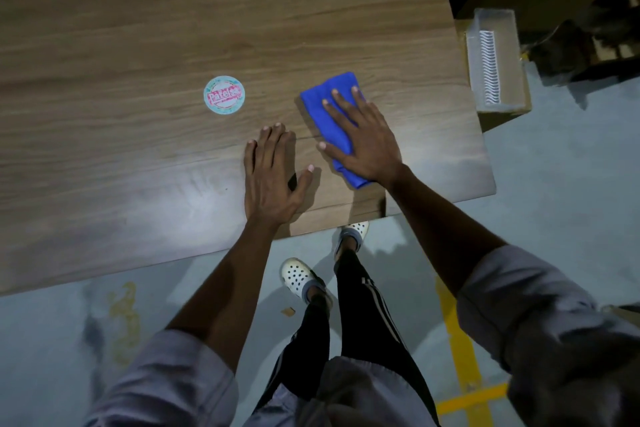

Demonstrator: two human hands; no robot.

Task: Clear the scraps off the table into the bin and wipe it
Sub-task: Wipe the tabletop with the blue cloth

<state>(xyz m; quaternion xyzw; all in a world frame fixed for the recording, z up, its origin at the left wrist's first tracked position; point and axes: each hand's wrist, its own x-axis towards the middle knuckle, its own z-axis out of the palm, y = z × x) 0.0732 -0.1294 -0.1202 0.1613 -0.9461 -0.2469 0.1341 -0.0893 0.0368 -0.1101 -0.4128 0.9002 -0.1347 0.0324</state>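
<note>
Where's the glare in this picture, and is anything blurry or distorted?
Head view: a pale glare patch washes the table just left of the left hand; the top right background is dark; the wide lens bows the table's edges; the round sticker looks soft.

Floor (561,184) under you: grey concrete, with yellow tape lines (462,350) to your right and a yellowish stain (125,319) to your left. Wood-grain table (138,28) ahead, lamp glare on its near part. Past its right end, a cardboard box (505,110) holds a clear plastic tray (500,42); surroundings there dim.
</note>
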